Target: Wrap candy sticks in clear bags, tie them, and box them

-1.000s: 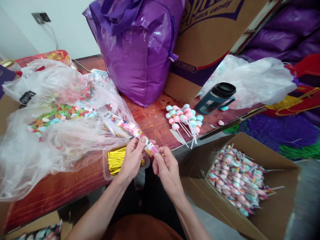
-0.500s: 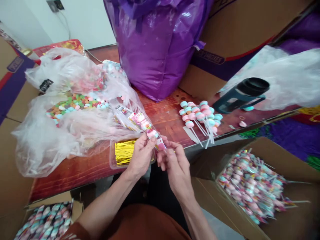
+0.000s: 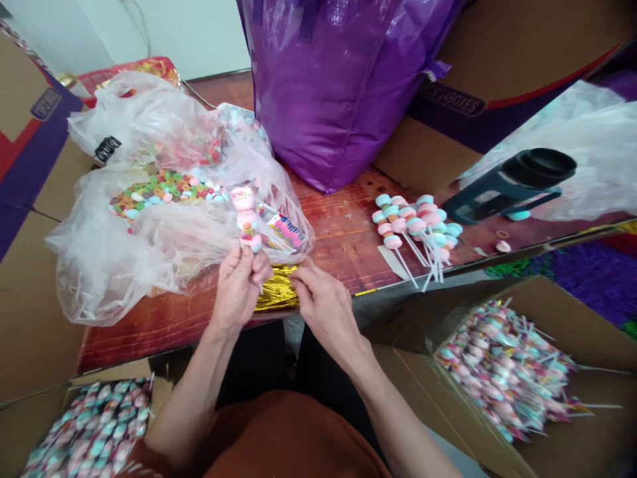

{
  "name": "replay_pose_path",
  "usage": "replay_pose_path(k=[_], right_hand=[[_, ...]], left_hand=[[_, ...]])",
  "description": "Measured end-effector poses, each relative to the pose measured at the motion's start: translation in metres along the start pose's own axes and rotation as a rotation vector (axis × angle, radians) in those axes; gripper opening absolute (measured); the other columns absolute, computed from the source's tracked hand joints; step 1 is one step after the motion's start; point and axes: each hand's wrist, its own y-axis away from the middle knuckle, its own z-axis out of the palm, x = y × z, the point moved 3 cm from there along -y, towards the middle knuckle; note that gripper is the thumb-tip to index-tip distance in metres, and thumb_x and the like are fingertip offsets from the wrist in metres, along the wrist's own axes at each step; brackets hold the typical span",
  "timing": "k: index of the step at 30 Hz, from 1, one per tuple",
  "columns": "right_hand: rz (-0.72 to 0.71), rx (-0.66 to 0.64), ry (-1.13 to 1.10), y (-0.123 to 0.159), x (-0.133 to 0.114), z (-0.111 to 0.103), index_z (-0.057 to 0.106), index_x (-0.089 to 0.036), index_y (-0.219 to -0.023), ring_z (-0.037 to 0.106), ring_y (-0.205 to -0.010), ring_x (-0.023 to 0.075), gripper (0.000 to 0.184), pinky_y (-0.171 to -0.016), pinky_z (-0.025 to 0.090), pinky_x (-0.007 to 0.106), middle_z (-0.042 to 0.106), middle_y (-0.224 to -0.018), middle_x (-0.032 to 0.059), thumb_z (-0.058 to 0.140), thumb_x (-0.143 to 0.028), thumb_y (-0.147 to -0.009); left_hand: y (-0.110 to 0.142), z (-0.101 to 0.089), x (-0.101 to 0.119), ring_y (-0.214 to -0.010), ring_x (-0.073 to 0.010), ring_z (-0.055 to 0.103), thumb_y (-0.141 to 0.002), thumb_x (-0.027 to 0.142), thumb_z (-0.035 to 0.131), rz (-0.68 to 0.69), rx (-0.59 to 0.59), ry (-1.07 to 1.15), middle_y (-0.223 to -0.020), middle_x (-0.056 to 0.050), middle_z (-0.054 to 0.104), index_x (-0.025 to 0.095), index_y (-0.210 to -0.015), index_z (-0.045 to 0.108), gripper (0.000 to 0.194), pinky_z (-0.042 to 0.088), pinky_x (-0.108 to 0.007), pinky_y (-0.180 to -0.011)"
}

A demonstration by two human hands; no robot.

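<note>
My left hand [image 3: 239, 285] is closed around the lower end of a marshmallow lollipop [image 3: 246, 219] in a clear wrapper, held upright with pink and pale blue pieces showing. Under both hands sits a tub of gold twist ties [image 3: 276, 290], partly covered by my fingers. At its right side, my right hand [image 3: 323, 299] pinches the end of a gold twist tie with thumb and forefinger. Printed clear wrappers [image 3: 281, 229] lie just behind the tub. Off to the right, several unwrapped marshmallow lollipops [image 3: 413, 222] rest in a pile on the table.
Plastic bags of sweets [image 3: 149, 245] spread over the table's left. A big purple bag [image 3: 343, 99] stands at the back, a dark bottle [image 3: 507, 186] to the right. Cardboard boxes with wrapped lollipops stand low at right [image 3: 507, 365] and left [image 3: 94, 425].
My left hand has moved left with the lollipop, which now stands upright. My right hand has left the wrapper's end and come to the twist ties. The view has shifted slightly.
</note>
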Motion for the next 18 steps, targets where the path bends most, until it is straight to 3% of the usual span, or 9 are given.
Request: replay_pose_path(k=[3,6,10,14,18], right_hand=[[-0.054,-0.157,0.365,-0.007,-0.006,0.02,0.07,-0.02,-0.09,0.063,-0.093,0.0222,0.019,-0.072,0.043,0.028,0.071,-0.097,0.0093,0.052,-0.015,-0.094],[-0.103,-0.239,0.513,-0.011,-0.01,0.038,0.069,-0.019,-0.103,0.064,-0.096,0.0232,0.024,-0.073,0.043,0.029,0.07,-0.102,0.0119,0.047,-0.012,-0.096],[-0.06,-0.269,0.468,-0.014,-0.01,0.039,0.065,-0.017,-0.111,0.067,-0.09,0.0219,0.027,-0.071,0.04,0.029,0.072,-0.102,0.0113,0.042,-0.011,-0.099],[0.019,-0.274,0.391,-0.014,-0.007,0.027,0.065,-0.019,-0.102,0.067,-0.082,0.0203,0.024,-0.062,0.032,0.028,0.074,-0.092,0.0072,0.042,-0.011,-0.099],[0.013,-0.195,0.301,-0.015,0.001,0.021,0.064,-0.02,-0.095,0.065,-0.074,0.0191,0.022,-0.059,0.028,0.028,0.072,-0.082,0.005,0.043,-0.012,-0.097]], left_hand=[[-0.006,-0.017,0.01,-0.05,-0.0034,0.032,-0.084,0.028,0.076,-0.01,0.04,-0.04,-0.065,0.004,0.044,0.014,-0.092,0.068,0.018,0.032,-0.015,-0.047],[-0.006,-0.028,0.007,-0.054,-0.0034,0.037,-0.08,0.024,0.08,-0.08,0.031,-0.058,-0.072,0.0,0.053,0.012,-0.092,0.068,0.021,0.034,-0.014,-0.049],[-0.004,-0.033,0.001,-0.057,-0.0037,0.04,-0.077,0.02,0.081,-0.13,-0.001,-0.038,-0.075,-0.001,0.058,0.011,-0.091,0.067,0.022,0.036,-0.014,-0.052],[-0.007,-0.035,0.001,-0.057,-0.0033,0.042,-0.075,0.02,0.083,-0.072,0.042,-0.024,-0.075,0.0,0.06,0.013,-0.084,0.062,0.024,0.038,-0.014,-0.053],[-0.01,-0.035,0.002,-0.054,-0.0022,0.042,-0.069,0.024,0.087,-0.047,0.095,-0.027,-0.072,0.001,0.061,0.015,-0.081,0.06,0.031,0.037,-0.013,-0.052]])
